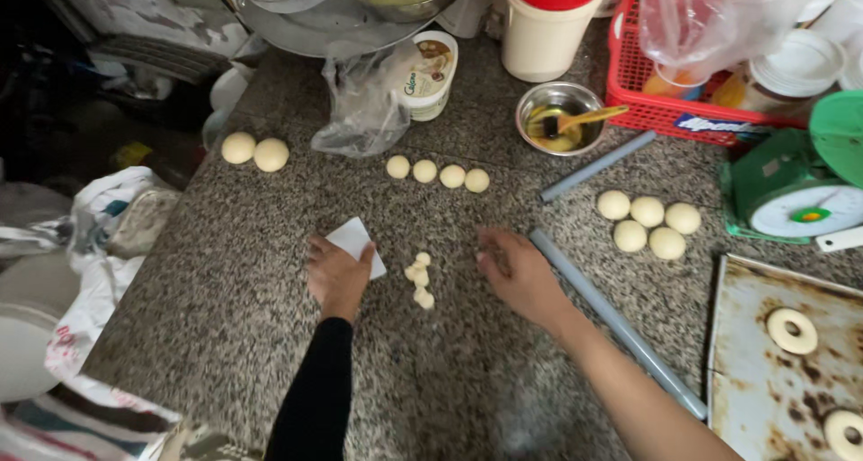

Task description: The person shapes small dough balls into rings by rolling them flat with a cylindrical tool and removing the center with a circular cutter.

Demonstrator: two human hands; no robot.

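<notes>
My left hand [336, 274] grips a white plastic scraper [356, 242] on the speckled stone counter [225, 290]. Just right of it lies a short column of small dough pieces [419, 279]. My right hand [514, 269] rests on the counter right of those pieces, fingers curled; whether it holds a bit of dough I cannot tell. A row of small dough balls [438, 173] lies beyond the hands. Two larger balls [254, 151] sit at the far left, and a cluster of several balls [649, 224] at the right.
Two grey rods [611, 322] [597, 165] lie right of my right hand. A worn baking tray [746, 371] with dough rings [792, 330] sits lower right. Behind are a green scale [791, 187], red basket [683, 110], steel bowl with brush [559, 118], white tub [430, 73], clear plastic bag [360, 110].
</notes>
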